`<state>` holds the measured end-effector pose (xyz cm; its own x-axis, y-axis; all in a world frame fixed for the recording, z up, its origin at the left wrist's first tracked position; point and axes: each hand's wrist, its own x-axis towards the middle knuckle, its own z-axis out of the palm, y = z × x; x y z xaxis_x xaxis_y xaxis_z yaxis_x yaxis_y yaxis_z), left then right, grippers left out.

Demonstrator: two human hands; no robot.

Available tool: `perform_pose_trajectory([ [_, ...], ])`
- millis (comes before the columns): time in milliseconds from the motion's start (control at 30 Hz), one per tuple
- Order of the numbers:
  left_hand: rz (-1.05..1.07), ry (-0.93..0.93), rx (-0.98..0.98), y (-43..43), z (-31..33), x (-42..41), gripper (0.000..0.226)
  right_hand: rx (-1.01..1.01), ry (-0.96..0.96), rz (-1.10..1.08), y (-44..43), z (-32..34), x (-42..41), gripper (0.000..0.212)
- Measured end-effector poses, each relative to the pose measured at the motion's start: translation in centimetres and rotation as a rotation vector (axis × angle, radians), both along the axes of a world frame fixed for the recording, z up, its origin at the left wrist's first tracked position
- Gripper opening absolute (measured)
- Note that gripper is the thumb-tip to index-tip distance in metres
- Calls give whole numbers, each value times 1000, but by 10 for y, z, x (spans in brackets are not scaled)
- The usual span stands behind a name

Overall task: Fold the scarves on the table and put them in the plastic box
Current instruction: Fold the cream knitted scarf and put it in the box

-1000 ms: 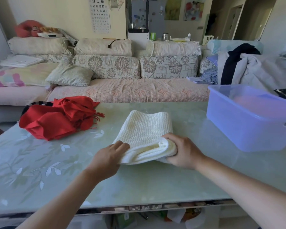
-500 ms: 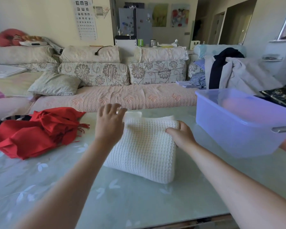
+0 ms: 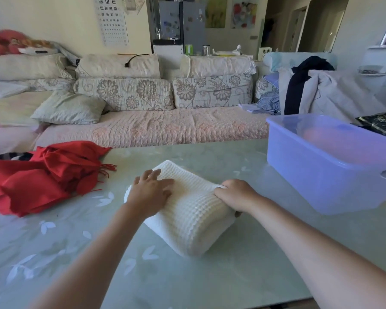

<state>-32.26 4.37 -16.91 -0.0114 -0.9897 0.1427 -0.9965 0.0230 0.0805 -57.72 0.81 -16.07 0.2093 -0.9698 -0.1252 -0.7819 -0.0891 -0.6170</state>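
My left hand lies flat, fingers spread, pressing down on the top of the white knitted scarf. My right hand has its fingers curled over the scarf's right edge and grips it there. The two hands are apart, one at each side of the bundle. The scarf sits as a thick folded pad on the table, right in front of me and near the middle of the top. I judge its folding is as good as finished, and this looks like the last smoothing before a lift. The translucent plastic box stands to the right, near but not touching the scarf. I cannot tell through its tinted walls whether anything is inside yet. The red scarf, with its fringe trailing, lies in a loose, unfolded heap at the left, well apart from my hands. A bit of striped cloth shows behind it, too hidden to identify. So by my reckoning the white one needs carrying over, and the red one needs everything.
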Motion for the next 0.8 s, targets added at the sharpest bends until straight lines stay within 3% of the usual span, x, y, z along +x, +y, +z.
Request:
perform_pose_trajectory([
  [100, -18, 41, -30, 11, 16, 5, 36, 134, -26, 133, 21, 8, 17, 39],
  [167, -34, 107, 77, 29, 30, -2, 34, 185, -11, 234, 30, 10, 27, 44],
  [300, -114, -9, 409, 73, 45, -24, 102, 260, -76, 403, 41, 10, 37, 49],
  [367, -244, -64, 437, 87, 42, -28, 114, 270, -125, 394, 43, 9, 39, 44],
  [500, -319, -127, 342, 94, 33, -18, 106, -136, 80, 282, 32, -1, 38, 21],
  [600, -339, -94, 211, 102, 33, -15, 94, -224, 189, 368, 30, -6, 33, 68],
  [667, -327, -51, 123, 107, 31, -16, 82, -271, 383, 507, 33, -9, 32, 101],
  [700, -310, 15, 89, 109, 29, -16, 76, -326, 462, 559, 34, -13, 34, 108],
  [767, -287, 209, -21, 110, 26, -12, 66, -485, 493, 630, 33, -23, 45, 99],
  [800, -298, 313, -91, 108, 26, -9, 63, -547, 444, 644, 33, -24, 51, 82],
])
